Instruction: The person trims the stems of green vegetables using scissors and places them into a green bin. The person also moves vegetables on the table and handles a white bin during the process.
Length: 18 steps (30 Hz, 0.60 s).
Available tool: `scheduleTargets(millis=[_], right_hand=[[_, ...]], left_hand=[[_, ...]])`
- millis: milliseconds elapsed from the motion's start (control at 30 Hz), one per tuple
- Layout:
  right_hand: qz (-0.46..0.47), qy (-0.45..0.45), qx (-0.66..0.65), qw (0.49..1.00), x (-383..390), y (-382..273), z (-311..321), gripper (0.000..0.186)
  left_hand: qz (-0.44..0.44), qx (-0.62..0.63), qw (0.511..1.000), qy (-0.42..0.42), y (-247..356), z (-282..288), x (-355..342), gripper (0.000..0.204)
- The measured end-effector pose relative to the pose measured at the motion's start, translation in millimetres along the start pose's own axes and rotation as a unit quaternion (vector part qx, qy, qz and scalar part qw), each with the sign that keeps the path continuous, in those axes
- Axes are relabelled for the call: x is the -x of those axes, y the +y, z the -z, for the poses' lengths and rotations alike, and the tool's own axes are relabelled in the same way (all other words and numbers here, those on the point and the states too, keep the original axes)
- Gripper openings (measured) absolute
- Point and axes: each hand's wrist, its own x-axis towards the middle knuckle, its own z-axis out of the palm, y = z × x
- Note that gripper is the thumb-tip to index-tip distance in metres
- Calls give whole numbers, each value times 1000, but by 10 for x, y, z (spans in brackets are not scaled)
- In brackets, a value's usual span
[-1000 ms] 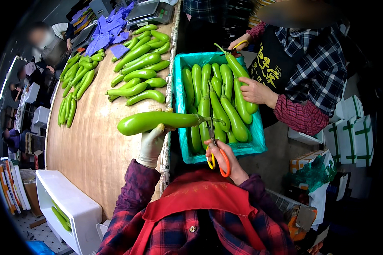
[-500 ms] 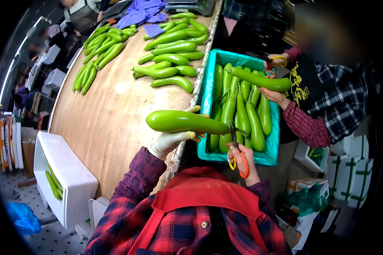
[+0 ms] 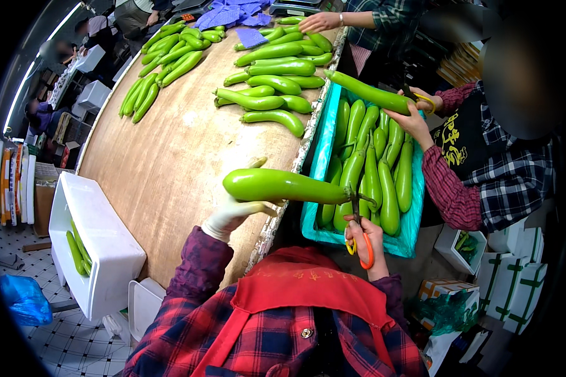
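A long green eggplant (image 3: 283,186) lies level across my left hand (image 3: 229,213), which wears a pale glove. The thumb and a finger show at its two sides, and the rest of the grip is hidden beneath it. My right hand (image 3: 369,242) is closed around the orange and yellow handles of scissors (image 3: 356,217). Their dark blades point up at the stem end of the eggplant; whether they have cut through is too small to tell. Just beyond is a teal-lined crate (image 3: 309,217) of green eggplants (image 3: 388,195).
Green eggplants (image 3: 277,83) lie in rows on the wooden table (image 3: 170,169), with another pile (image 3: 170,53) farther left. At the right a co-worker holds an eggplant (image 3: 371,93) and scissors. Another person's hand (image 3: 321,22) reaches over the table. A white foam box (image 3: 110,245) stands lower left.
The view has shifted slightly. My left fingers look more spread under the eggplant, and the scissors stay at its stem end. Another person's hand has come in over the far eggplants.
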Motion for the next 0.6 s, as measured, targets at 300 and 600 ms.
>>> scheduleTargets(millis=[300, 600], right_hand=[[-20, 26, 85, 996, 15, -81, 97, 22], [-33, 16, 158, 987, 14, -141, 133, 22]], left_hand=[[185, -117, 976, -18, 72, 255, 145, 68], [278, -232, 928, -89, 121, 233, 90, 51]])
